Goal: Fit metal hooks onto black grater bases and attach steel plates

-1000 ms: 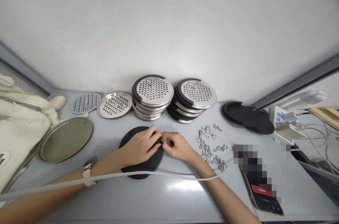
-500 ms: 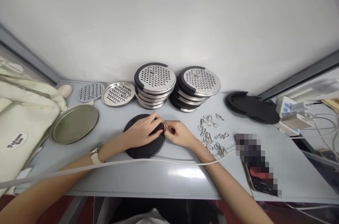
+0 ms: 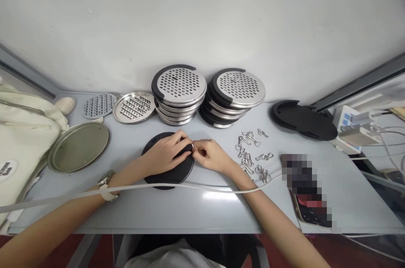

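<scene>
One held disc (image 3: 177, 175), two grater stacks (image 3: 181, 86)

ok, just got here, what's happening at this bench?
A person is working with both bare hands at a grey table. The left hand holds a flat round black disc, while the right hand pinches what looks like a small shiny metal piece at its right edge. Loose silver metal clips lie to the right; two stacks of round perforated metal plates stand behind.
</scene>
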The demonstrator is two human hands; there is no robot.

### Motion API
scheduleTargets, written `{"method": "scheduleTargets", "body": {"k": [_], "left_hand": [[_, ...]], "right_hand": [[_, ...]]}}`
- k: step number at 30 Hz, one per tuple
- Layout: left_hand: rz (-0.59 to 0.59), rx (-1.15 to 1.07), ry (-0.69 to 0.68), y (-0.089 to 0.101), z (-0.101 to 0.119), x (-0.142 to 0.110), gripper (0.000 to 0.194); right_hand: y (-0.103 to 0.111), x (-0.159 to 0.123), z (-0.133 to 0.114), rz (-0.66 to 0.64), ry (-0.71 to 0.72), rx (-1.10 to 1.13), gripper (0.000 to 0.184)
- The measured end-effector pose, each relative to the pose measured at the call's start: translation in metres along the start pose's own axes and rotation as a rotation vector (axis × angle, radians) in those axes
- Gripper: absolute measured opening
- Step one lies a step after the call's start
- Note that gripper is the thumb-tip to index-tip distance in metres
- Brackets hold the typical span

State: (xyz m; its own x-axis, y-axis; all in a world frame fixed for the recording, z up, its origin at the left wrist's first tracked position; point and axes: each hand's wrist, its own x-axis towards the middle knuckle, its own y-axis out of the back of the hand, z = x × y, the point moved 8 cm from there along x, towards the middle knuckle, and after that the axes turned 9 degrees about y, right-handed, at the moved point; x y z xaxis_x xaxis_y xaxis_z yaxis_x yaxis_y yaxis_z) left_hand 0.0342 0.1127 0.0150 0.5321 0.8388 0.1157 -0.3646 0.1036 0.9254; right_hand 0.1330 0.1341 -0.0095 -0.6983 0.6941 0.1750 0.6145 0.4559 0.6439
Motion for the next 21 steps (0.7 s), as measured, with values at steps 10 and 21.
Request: {"method": "scheduleTargets", "body": {"k": [10,21], "left_hand": [[-0.006,-0.003,0.005,0.0012,-0.002,0.0012,0.023],[-0.002,-0.006,0.021,0.0039,-0.0017,0.0022,0.023]], "right_hand": [[0.0015,0.002,0.0039,0.037,-0.043,-0.026,0.015],[0.0014,0.002,0.0025,0.023,-0.036,-0.09,0.02]]}}
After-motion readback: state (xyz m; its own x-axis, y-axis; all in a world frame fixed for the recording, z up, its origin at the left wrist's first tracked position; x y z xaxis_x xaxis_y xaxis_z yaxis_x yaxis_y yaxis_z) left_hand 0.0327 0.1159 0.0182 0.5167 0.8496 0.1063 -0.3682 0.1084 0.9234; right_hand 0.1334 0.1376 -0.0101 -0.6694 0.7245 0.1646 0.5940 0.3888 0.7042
